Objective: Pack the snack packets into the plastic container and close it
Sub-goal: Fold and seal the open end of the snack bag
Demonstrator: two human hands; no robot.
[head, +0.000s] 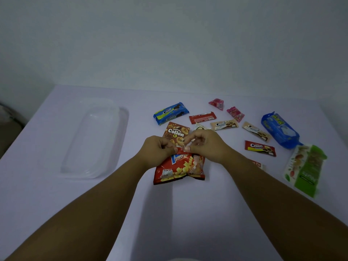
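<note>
This looks like a plain room in a home rather than a shop or workshop, though little of it shows. A flat table covered in a smooth pale lilac-white surface (188,213) stands pushed against a bare, unmarked grey-white painted wall (169,44) at the far side. At the far left edge a dim, dark rounded object (7,119) sits beside the table; what it is cannot be told. Small retail snack packets lie scattered loosely on the right half of the table, among them a brown Collon chocolate biscuit box (176,133), as household shopping would. The light is dull and indoor.
</note>
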